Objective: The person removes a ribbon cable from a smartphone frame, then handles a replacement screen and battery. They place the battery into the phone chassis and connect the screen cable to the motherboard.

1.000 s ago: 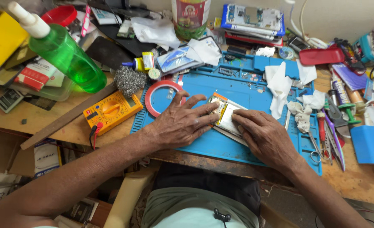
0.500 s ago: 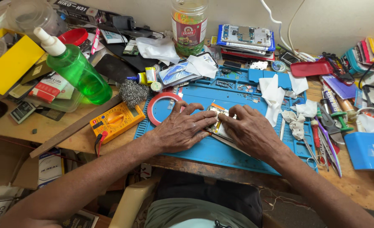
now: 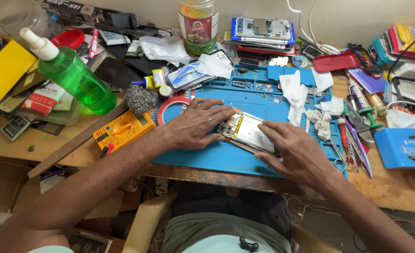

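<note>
I am pressing my left hand (image 3: 195, 125) and right hand (image 3: 297, 152), fingers spread flat, on the opened phone (image 3: 248, 132) atop the blue mat (image 3: 216, 154); next probably calls for careful prying.

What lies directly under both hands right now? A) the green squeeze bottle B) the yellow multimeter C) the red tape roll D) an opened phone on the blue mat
D: the left hand and right hand both rest on the opened phone, which lies on the blue mat.
</note>
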